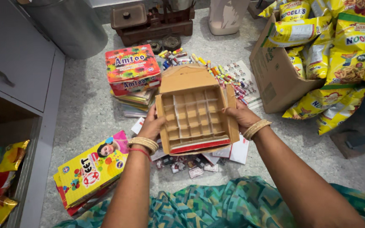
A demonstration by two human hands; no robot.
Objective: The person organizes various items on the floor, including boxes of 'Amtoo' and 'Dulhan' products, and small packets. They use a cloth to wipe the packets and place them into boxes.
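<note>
An open cardboard box is held above the stone floor, tilted toward the camera. It is divided inside by thin card strips into a grid of small empty cells, its flap is folded back, and a red strip runs along its near edge. It is gripped by the left hand and the right hand, one on each side. Small colourful crackers are scattered behind it, beside a red carton.

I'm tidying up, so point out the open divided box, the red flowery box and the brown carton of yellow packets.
open divided box (195, 116), head view, inner grid.
red flowery box (132, 67), head view, top face.
brown carton (273, 71), head view, side wall.
</note>
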